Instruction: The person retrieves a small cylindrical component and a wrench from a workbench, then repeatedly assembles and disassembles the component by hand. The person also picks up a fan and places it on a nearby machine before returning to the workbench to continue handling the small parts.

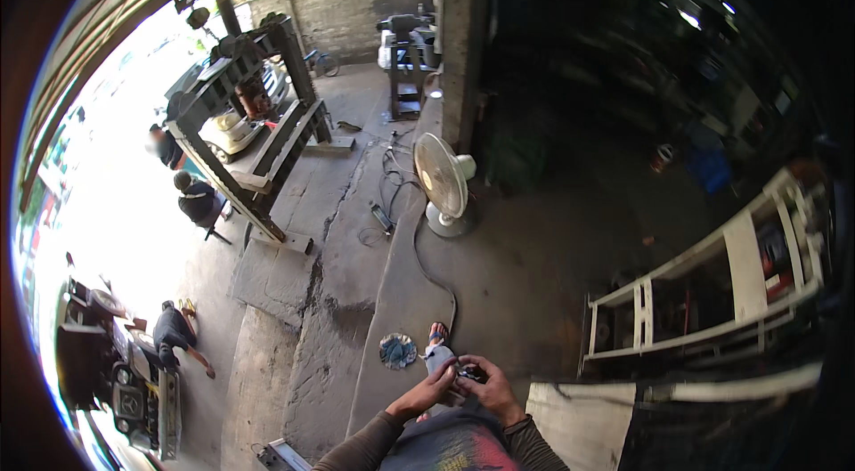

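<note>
My left hand (424,393) and my right hand (494,393) meet low in the middle, just in front of my body. Between them is a small dark metal part (466,373) with a shiny spot. The fingers of both hands are closed around it and cover much of it, so its exact kind does not show. Beyond the hands, my sandalled foot (437,334) rests on the concrete. A crumpled blue-grey cloth (398,351) lies on the floor to the left of that foot.
A standing fan (441,175) trails a cable across the floor. Left of it stands a heavy steel press frame (285,146), with two people beyond. Another person (174,328) crouches by a dark vehicle (129,395). At right lies a pale metal frame (744,262).
</note>
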Motion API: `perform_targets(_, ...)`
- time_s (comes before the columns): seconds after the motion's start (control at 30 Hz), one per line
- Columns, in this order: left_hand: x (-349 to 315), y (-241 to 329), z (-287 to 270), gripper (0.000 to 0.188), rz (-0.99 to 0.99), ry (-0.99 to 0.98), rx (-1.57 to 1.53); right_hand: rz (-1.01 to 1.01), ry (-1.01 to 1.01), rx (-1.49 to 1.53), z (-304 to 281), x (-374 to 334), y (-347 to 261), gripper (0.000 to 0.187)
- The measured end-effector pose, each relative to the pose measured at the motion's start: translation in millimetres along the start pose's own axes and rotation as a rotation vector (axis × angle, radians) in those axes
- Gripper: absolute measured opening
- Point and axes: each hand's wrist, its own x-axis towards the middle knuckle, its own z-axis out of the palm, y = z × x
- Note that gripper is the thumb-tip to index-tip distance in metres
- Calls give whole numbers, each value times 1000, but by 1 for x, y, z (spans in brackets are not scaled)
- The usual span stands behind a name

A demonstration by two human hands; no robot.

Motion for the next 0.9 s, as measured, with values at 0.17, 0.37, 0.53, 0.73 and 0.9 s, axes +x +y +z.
perform_targets(0.17,30,38,-113,70,-238,519,705,427,126,376,-29,166,17,18)
perform_targets(0.37,23,98,-214,59,-282,873,569,244,65,8,-15,343,-22,14)
perform_targets(0.53,76,129,-282,51,-240,949,335,168,36,-26,12,445,-145,12)
perform_targets(0.73,205,197,-409,37,-237,822,-161,-675,251,-725,6,603,-406,34)
perform_targets(0.9,408,259,-579,36,-177,828,-140,-1438,388,-1449,8,830,-576,25)
